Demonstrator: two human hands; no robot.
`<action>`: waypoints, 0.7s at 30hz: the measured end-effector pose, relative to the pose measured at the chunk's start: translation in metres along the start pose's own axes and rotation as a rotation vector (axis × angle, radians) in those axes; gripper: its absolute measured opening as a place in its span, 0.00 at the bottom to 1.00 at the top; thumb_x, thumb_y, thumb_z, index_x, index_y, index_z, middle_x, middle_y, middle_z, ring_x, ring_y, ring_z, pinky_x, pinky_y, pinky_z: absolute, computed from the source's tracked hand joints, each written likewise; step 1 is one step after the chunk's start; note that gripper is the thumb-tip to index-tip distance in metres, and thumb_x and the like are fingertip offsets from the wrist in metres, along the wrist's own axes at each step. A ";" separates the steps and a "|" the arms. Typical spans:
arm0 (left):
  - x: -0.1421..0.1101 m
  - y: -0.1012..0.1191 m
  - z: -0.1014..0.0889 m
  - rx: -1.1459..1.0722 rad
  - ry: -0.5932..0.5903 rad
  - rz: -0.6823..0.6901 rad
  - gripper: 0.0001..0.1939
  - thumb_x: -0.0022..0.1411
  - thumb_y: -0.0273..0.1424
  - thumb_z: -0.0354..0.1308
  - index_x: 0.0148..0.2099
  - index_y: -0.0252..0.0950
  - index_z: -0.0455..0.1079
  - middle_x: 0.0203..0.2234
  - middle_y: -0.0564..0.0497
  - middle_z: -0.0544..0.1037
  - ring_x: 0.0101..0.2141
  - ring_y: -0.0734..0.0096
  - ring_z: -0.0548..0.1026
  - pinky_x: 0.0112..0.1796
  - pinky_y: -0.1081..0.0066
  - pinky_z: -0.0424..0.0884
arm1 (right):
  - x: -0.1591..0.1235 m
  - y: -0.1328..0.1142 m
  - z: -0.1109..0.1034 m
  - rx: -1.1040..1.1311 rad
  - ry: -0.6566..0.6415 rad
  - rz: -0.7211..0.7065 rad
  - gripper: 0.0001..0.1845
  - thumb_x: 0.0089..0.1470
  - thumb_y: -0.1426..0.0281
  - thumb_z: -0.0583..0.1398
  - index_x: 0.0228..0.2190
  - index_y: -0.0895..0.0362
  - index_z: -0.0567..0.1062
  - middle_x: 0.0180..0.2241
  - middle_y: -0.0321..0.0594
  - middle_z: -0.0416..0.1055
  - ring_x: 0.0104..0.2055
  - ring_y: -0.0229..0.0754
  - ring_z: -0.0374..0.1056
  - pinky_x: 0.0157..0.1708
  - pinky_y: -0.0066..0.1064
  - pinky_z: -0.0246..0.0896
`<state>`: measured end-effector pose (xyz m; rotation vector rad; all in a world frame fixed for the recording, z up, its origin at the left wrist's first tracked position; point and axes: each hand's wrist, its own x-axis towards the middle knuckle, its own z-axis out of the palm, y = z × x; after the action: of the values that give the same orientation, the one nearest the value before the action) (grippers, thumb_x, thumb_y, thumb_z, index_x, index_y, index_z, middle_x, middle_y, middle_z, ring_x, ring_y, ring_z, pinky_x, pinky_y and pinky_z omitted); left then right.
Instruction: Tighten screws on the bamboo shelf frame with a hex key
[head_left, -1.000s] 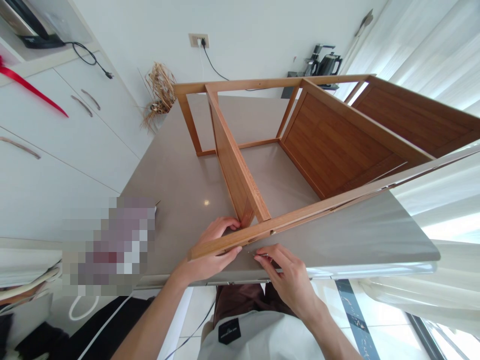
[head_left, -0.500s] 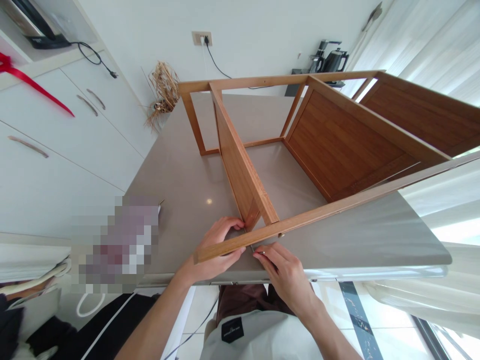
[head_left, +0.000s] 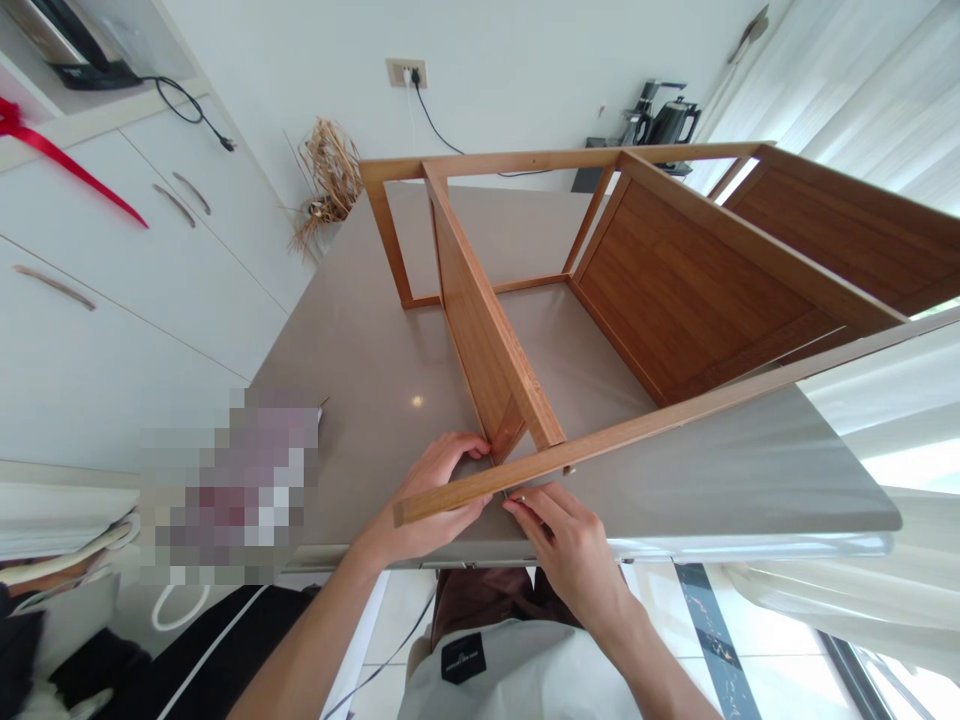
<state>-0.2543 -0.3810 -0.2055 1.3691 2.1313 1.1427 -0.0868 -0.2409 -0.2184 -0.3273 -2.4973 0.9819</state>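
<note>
A bamboo frame [head_left: 480, 330] lies on its side on a grey-beige stone countertop [head_left: 360, 340], with slatted panels and a large brown panel [head_left: 690, 290]. My left hand [head_left: 433, 490] wraps around the near end of a long wooden rail [head_left: 637, 430]. My right hand [head_left: 562, 540] sits just under that rail, its fingertips pinching a small metal piece [head_left: 517, 497] against the joint. That piece is too small to tell whether it is a screw or a hex key.
A pixelated patch [head_left: 240, 490] hides something on the counter to the left. White cabinets [head_left: 135, 300] stand at the left, with a red ribbon [head_left: 67, 165]. Dried grass [head_left: 326, 185], a wall socket [head_left: 406, 72], a kettle [head_left: 667, 122] and curtains surround the counter.
The view has turned slightly, so the frame and rail look less steep. My right fingertips have moved closer to the rail joint, and my left hand still holds the rail.
</note>
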 end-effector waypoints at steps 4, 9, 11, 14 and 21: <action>0.000 0.001 -0.001 0.019 -0.008 -0.005 0.20 0.63 0.31 0.60 0.57 0.42 0.64 0.52 0.47 0.75 0.54 0.59 0.73 0.56 0.59 0.69 | -0.002 0.005 0.002 -0.028 0.051 0.028 0.04 0.67 0.68 0.59 0.37 0.53 0.73 0.34 0.38 0.74 0.36 0.41 0.73 0.36 0.31 0.69; 0.002 0.001 -0.003 -0.001 -0.034 -0.007 0.19 0.63 0.34 0.59 0.56 0.43 0.66 0.49 0.48 0.77 0.51 0.58 0.75 0.54 0.59 0.71 | -0.005 0.016 0.002 -0.050 0.080 -0.068 0.02 0.66 0.70 0.60 0.41 0.51 0.73 0.36 0.38 0.74 0.37 0.40 0.72 0.39 0.32 0.70; 0.002 0.000 -0.004 0.001 -0.037 0.002 0.20 0.62 0.35 0.59 0.56 0.43 0.66 0.48 0.48 0.78 0.51 0.57 0.75 0.54 0.59 0.72 | -0.005 0.020 0.002 -0.093 0.086 -0.084 0.02 0.65 0.69 0.61 0.39 0.51 0.75 0.36 0.39 0.73 0.38 0.41 0.71 0.40 0.34 0.70; 0.002 0.000 -0.003 0.007 -0.032 -0.002 0.21 0.62 0.35 0.60 0.57 0.42 0.66 0.48 0.48 0.78 0.51 0.57 0.75 0.54 0.59 0.72 | -0.003 0.021 0.000 -0.178 0.150 -0.051 0.04 0.63 0.66 0.63 0.37 0.52 0.77 0.39 0.42 0.71 0.39 0.43 0.69 0.39 0.37 0.70; 0.002 0.005 -0.005 0.019 -0.007 -0.034 0.17 0.61 0.36 0.61 0.52 0.45 0.69 0.47 0.51 0.81 0.48 0.56 0.78 0.53 0.60 0.74 | -0.004 0.019 -0.004 -0.261 0.095 -0.076 0.07 0.63 0.65 0.63 0.41 0.53 0.78 0.40 0.45 0.70 0.43 0.47 0.67 0.42 0.42 0.65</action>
<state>-0.2555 -0.3798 -0.1985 1.3378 2.1573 1.1054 -0.0800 -0.2260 -0.2299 -0.3477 -2.5314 0.5961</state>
